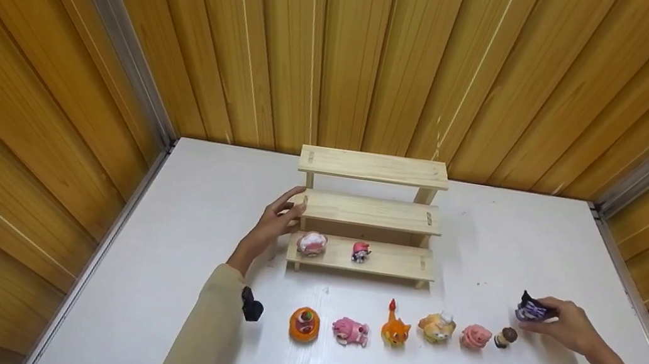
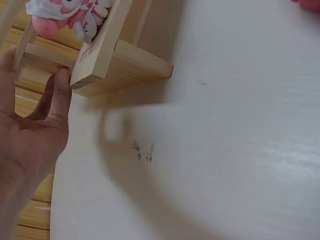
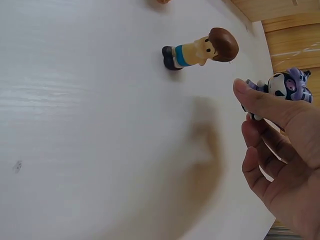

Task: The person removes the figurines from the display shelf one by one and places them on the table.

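Observation:
A three-tier wooden display shelf [image 1: 371,211] stands at the back. My left hand [image 1: 276,221] grips its left end at the middle tier; in the left wrist view the fingers [image 2: 61,92] bend against the wood. On the bottom tier sit a pink-and-white figurine [image 1: 312,244] and a small red-hooded figurine [image 1: 360,252]. At the right, my right hand [image 1: 571,326] pinches a black-and-purple figurine [image 3: 286,86] between thumb and fingers, held above the table. Close by it stands a brown-haired boy figurine [image 3: 200,51].
Along the front of the white table [image 1: 157,285] runs a row: an orange round figurine [image 1: 304,325], a pink lying figurine [image 1: 350,331], an orange flame-tailed figurine [image 1: 395,330], a cream-and-yellow one [image 1: 437,328] and a pink pig-like one [image 1: 475,336]. Wooden panels [image 1: 349,52] surround the table.

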A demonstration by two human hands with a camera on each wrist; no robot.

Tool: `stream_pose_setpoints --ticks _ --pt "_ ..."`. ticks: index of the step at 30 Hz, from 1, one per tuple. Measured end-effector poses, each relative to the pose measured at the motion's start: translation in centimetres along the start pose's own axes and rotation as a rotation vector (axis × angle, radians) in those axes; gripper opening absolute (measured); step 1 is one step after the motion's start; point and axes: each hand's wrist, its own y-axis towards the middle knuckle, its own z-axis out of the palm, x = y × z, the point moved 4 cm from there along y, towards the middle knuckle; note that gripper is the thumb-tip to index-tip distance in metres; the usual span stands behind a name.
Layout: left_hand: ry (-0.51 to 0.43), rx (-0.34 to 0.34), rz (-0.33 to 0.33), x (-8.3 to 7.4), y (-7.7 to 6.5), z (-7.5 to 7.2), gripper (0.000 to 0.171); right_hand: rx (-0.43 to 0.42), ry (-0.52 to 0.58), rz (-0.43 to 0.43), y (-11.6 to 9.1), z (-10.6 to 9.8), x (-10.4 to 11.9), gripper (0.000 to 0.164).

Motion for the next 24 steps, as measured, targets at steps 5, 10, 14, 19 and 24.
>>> stream_pose_setpoints --ticks 5,10,14,19,24 --pt "-0.008 0.005 -0.004 0.2 0.0 0.2 0.051 -0.032 0.038 -0.055 -1.6 0.3 -0.8 0.043" --pt "-0.002 -0.022 -0.01 0.1 0.0 0.0 0.052 -0.071 0.069 -0.171 -2.1 0.7 -1.1 0.039" --pt "0.004 -0.046 -0.016 -0.1 -0.1 -0.4 0.052 -0.087 0.07 -0.273 -2.2 1.2 -1.2 0.037" --pt "0.003 -0.036 -0.026 0.0 -0.2 -0.3 0.052 -0.097 0.051 -0.26 -2.9 1.8 -1.6 0.038" --pt "0.001 -0.027 -0.017 0.0 -0.2 0.1 0.051 -0.094 0.052 -0.192 -3.7 2.3 -1.8 0.039"
